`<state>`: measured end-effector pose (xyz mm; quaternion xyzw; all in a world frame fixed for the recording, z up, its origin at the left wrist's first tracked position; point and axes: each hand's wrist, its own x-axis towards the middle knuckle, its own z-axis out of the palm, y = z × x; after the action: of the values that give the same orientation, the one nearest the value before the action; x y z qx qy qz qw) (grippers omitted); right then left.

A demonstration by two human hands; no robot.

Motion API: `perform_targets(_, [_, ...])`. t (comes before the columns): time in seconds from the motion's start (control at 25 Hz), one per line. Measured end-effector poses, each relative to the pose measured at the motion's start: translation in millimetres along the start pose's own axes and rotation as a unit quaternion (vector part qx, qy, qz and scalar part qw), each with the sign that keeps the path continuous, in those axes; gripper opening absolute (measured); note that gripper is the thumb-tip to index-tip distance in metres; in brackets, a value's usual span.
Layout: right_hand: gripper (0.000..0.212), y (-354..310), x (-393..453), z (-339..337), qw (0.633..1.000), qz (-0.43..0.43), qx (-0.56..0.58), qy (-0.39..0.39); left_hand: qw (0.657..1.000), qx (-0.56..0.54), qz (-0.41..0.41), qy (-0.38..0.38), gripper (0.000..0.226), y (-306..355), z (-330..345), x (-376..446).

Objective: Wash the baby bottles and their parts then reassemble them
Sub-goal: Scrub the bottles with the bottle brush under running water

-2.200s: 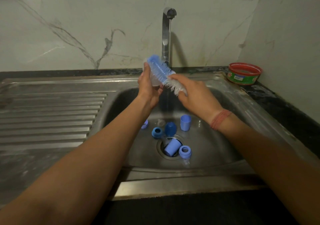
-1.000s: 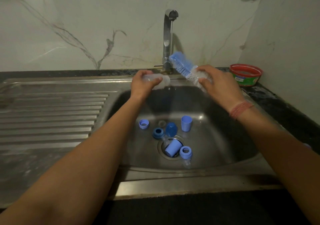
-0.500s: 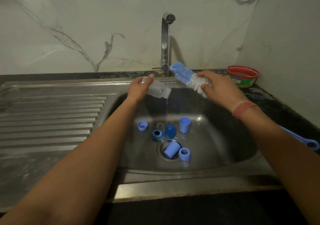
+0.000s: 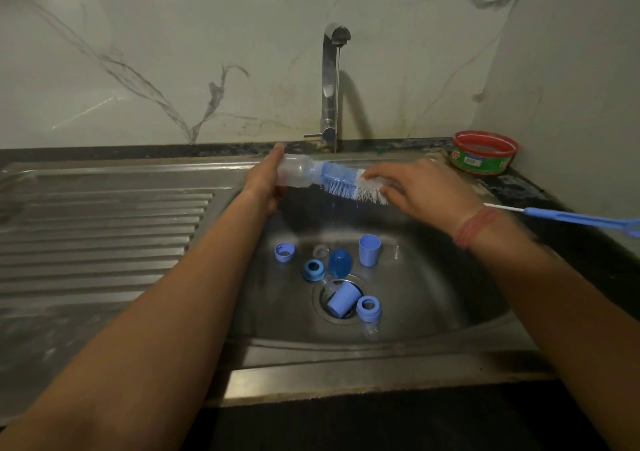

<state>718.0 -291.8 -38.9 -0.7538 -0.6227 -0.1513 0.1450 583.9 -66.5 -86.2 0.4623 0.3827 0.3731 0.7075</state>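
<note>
I'm scrubbing one bottle (image 4: 298, 175) w/ the brush (image 4: 349, 187), so I'm judging this as the washing step, nowhere near reassembly. My left hand (image 4: 265, 182) is wrapping round the clear bottle, holding it sideways over the back of the sink (image 4: 450, 298), mouth pointing right. My right hand (image 4: 420, 190) is pinching the brush at the bristles, fingers curled round the white end, and the blue tip is going into the bottle mouth; the long handle (image 4: 568, 217) is sticking out past my wrist to the right. Next I'm probably needing to push the brush deeper and twist, keeping the bottle steady so it isn't slipping. Other parts are lying in the basin near the drain (image 4: 341, 300): two blue rings (image 4: 313, 269), a cap (image 4: 284, 252), a cup (image 4: 369, 249) standing upright, another cup (image 4: 341, 303) lying on the drain, a darker blue dome (image 4: 340, 261), all waiting. A thin stream is running from the tap (image 4: 330, 79), falling beside the brush. Steel draining board (image 4: 104, 228) on my left, marble wall behind, a red tub (image 4: 484, 152) on the dark counter at back right
</note>
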Motion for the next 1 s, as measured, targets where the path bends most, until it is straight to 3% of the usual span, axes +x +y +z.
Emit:
perform_targets(0.16, [0.038,-6,1,1,0.997,-0.026,-0.071,-0.017,0.995,0.088,0.031,-0.017,0.054,-3,5,-3])
perform_targets(0.24, [0.04,-12,1,3,0.996,-0.034,-0.077,-0.028,0.991,0.116,0.026,-0.057,0.046,-7,11,-11])
perform_targets(0.32, [0.039,-16,2,5,0.998,-0.026,-0.062,-0.018,0.986,0.123,0.013,-0.111,0.057,-11,17,-15])
perform_targets(0.4, [0.037,-17,3,7,1.0,0.01,-0.021,-0.005,0.985,0.092,0.017,-0.142,0.062,-11,21,-17])
perform_targets(0.48, [0.035,-17,6,10,0.989,0.081,0.126,-0.008,0.985,0.039,0.041,-0.16,0.056,-7,23,-22])
perform_targets(0.52, [0.033,-17,8,9,0.951,0.146,0.27,-0.039,0.983,0.003,0.052,-0.173,0.052,-5,23,-22])
perform_targets(0.6, [0.03,-19,8,-2,0.773,0.261,0.567,-0.113,0.969,-0.089,0.063,-0.22,0.052,-1,22,-23])
perform_targets(0.64, [0.029,-18,7,-6,0.72,0.277,0.624,-0.123,0.961,-0.13,0.062,-0.236,0.053,2,22,-24])
perform_targets(0.68, [0.028,-18,6,-8,0.727,0.271,0.621,-0.112,0.958,-0.145,0.064,-0.238,0.051,4,22,-24])
perform_targets(0.72, [0.026,-20,4,-12,0.801,0.241,0.543,-0.079,0.963,-0.128,0.068,-0.227,0.046,6,25,-26])
perform_targets(0.76, [0.025,-21,3,-12,0.904,0.19,0.382,-0.028,0.974,-0.088,0.07,-0.198,0.04,5,28,-27])
perform_targets(0.8, [0.027,-23,1,-12,0.976,0.124,0.179,0.019,0.983,-0.043,0.066,-0.167,0.036,4,31,-29])
perform_targets(0.84, [0.029,-25,-1,-10,0.997,0.062,0.012,0.041,0.989,-0.004,0.057,-0.134,0.035,2,32,-29])
perform_targets(0.88, [0.031,-28,-2,-8,0.995,0.027,-0.083,0.052,0.992,0.024,0.041,-0.114,0.039,0,33,-29])
perform_targets(0.92, [0.032,-29,-2,-6,0.992,0.016,-0.11,0.057,0.993,0.04,0.027,-0.105,0.046,-2,33,-28])
perform_targets(1.0, [0.029,-25,-1,-3,0.995,0.034,-0.055,0.071,0.992,0.036,0.038,-0.111,0.052,-6,33,-27])
